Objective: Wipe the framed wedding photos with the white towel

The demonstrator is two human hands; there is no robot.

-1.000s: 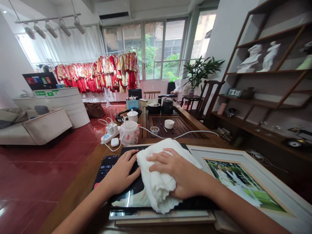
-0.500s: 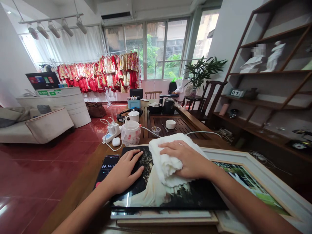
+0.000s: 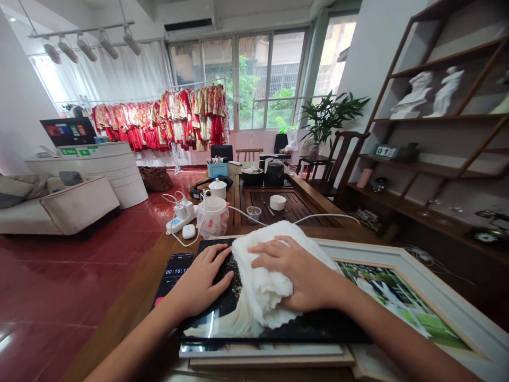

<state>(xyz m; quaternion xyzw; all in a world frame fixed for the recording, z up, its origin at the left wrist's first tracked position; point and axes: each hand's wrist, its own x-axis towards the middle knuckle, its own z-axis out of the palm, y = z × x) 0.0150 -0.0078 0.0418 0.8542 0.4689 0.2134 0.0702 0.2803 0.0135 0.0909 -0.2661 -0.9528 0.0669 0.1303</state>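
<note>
My right hand (image 3: 300,270) presses a bunched white towel (image 3: 258,289) onto a glossy dark photo panel (image 3: 222,324); its fingers are bent over the cloth. The panel shows a pale flowing dress on black, and the towel hides much of its middle. On the panel's left side rests my left hand (image 3: 201,284), fingers stretched out and thumb apart, with nothing in it. Beneath the panel lies a stack of other frames (image 3: 270,363). Just left of my left hand is a phone (image 3: 173,273) with a running timer.
A white-framed wedding photo (image 3: 401,300) lies at the right, partly under my right forearm. Beyond the panel stand a plastic-wrapped container (image 3: 213,220), a power strip (image 3: 181,217), a white cup (image 3: 277,202) and a dark pot (image 3: 274,173). A white cable (image 3: 318,215) crosses the table.
My right hand has slid the towel slightly left and toward me across the panel. More of the framed wedding photo shows at the right. My left hand stays in place.
</note>
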